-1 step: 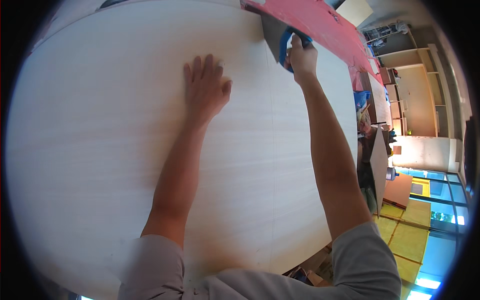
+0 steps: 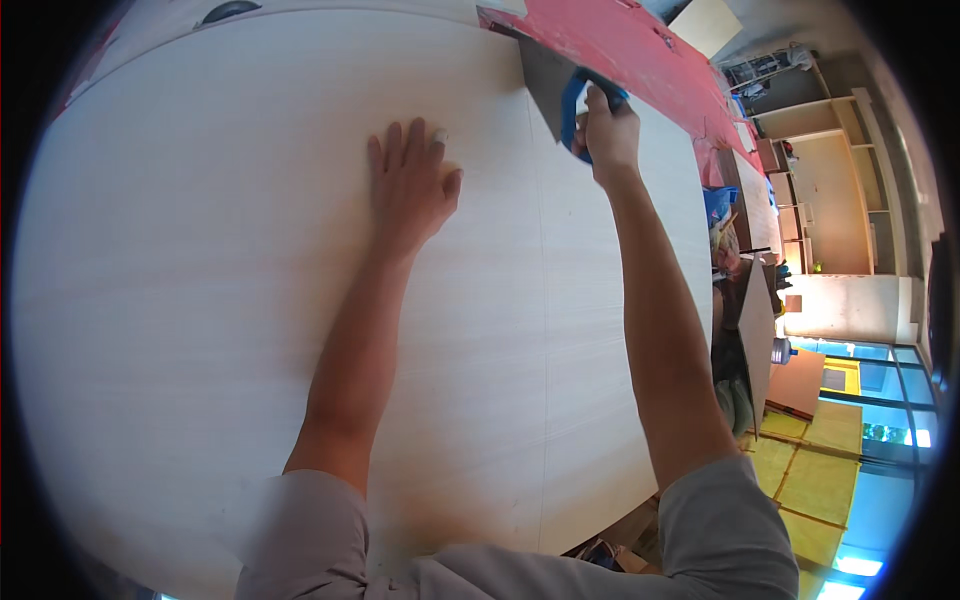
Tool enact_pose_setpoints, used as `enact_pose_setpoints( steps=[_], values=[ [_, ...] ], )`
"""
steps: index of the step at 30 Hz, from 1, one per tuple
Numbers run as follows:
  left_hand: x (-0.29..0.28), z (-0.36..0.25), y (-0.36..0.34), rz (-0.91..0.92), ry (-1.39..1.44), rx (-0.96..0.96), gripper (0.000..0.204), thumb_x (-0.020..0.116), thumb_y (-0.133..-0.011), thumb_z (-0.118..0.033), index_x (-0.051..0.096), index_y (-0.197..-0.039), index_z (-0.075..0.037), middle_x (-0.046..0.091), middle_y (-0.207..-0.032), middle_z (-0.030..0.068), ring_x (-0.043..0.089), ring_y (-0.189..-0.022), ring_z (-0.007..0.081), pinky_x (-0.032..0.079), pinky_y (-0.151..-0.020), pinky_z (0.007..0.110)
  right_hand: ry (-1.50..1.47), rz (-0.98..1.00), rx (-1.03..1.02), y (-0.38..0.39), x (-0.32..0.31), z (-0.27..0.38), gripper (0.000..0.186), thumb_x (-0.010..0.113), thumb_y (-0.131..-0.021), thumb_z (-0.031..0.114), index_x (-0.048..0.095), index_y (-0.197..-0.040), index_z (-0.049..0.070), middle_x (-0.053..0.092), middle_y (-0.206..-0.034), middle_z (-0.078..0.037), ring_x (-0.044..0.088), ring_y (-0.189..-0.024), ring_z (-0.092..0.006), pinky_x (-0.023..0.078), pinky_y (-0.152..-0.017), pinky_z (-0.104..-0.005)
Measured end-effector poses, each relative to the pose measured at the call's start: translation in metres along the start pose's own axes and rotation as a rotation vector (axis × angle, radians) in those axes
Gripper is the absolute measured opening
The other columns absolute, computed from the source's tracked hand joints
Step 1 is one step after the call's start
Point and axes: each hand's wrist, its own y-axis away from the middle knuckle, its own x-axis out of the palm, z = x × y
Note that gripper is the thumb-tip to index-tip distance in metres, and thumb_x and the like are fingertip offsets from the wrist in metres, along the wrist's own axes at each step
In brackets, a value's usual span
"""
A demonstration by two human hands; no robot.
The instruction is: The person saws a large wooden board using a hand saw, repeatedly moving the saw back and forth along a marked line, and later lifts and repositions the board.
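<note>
Handsaw (image 2: 556, 88) first: my right hand (image 2: 605, 130) is wrapped shut around its blue handle, and the grey blade runs up and to the left from the knuckles, its edge meeting the far part of the pale wooden panel (image 2: 250, 330). I judge the saw light but whippy; the thin blade would flex sideways if pushed off line, so the closed loop of the handle, where the fingers already sit, is the only sensible hold. The teeth I cannot make out at this size.

My left hand (image 2: 410, 185) lies flat and spread on the panel, palm down, fingers slightly apart, gripping nothing. It sits to the left of the right hand, with bare wood between the 2. The panel looks like a broad, stiff sheet, smooth-faced and probably a little slick under a palm, heavy enough to stay put yet likely to buzz under the blade, so flat pressure beside the saw suits it. A faint straight line runs down the sheet between my 2 forearms, from under the blade toward me.

Beyond the right hand, a red surface (image 2: 620, 45) stretches along the far edge. Off to its right stand wooden shelves (image 2: 830, 180), and lower down yellow sheets (image 2: 810, 450) lie on the floor.
</note>
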Motion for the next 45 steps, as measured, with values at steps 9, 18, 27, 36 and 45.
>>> enact_pose_setpoints(
  steps=[9,18,27,36,45],
  values=[
    [-0.002,0.021,0.013,-0.040,0.004,-0.012,0.059,0.075,-0.099,-0.041,0.066,-0.149,-0.010,0.053,-0.163,0.0152,0.043,-0.153,0.0438,0.029,-0.126,0.069,0.081,-0.189,0.132,0.189,-0.079,0.077,0.029,0.062,-0.113,0.028,0.064,-0.105,0.000,0.049,-0.063,0.001,0.043,-0.044,-0.0073,0.035,-0.039,-0.0290],
    [0.001,-0.003,0.006,0.017,0.012,0.015,0.058,0.074,-0.099,-0.042,0.067,-0.148,-0.010,0.054,-0.161,0.0148,0.044,-0.152,0.0434,0.030,-0.126,0.068,0.045,-0.029,-0.047,-0.047,0.026,-0.009,0.026,0.067,-0.108,0.024,0.063,-0.101,-0.001,0.055,-0.067,-0.005,0.052,-0.049,-0.0160,0.044,-0.044,-0.0364],
    [-0.004,0.017,0.012,-0.030,-0.016,-0.009,0.057,0.073,-0.101,-0.041,0.067,-0.148,-0.011,0.053,-0.164,0.0146,0.042,-0.154,0.0435,0.028,-0.127,0.069,0.052,-0.147,0.168,0.210,-0.096,0.074,0.028,0.062,-0.113,0.025,0.065,-0.100,0.000,0.049,-0.063,0.001,0.044,-0.046,-0.0079,0.036,-0.039,-0.0294],
    [0.002,0.006,-0.001,-0.011,-0.021,0.036,0.057,0.072,-0.101,-0.042,0.066,-0.148,-0.010,0.053,-0.163,0.0150,0.043,-0.153,0.0438,0.030,-0.125,0.070,-0.066,-0.074,-0.006,-0.012,0.004,-0.017,0.031,0.067,-0.109,0.028,0.064,-0.101,-0.001,0.056,-0.070,-0.003,0.050,-0.052,-0.0116,0.045,-0.047,-0.0348],
    [-0.014,0.012,-0.005,0.021,0.034,0.027,0.057,0.074,-0.100,-0.039,0.067,-0.148,-0.009,0.052,-0.164,0.0150,0.044,-0.152,0.0435,0.030,-0.126,0.067,-0.096,-0.008,0.065,0.025,0.015,-0.013,0.027,0.067,-0.109,0.025,0.060,-0.097,0.002,0.056,-0.069,-0.003,0.051,-0.050,-0.0131,0.044,-0.045,-0.0358]
  ],
)
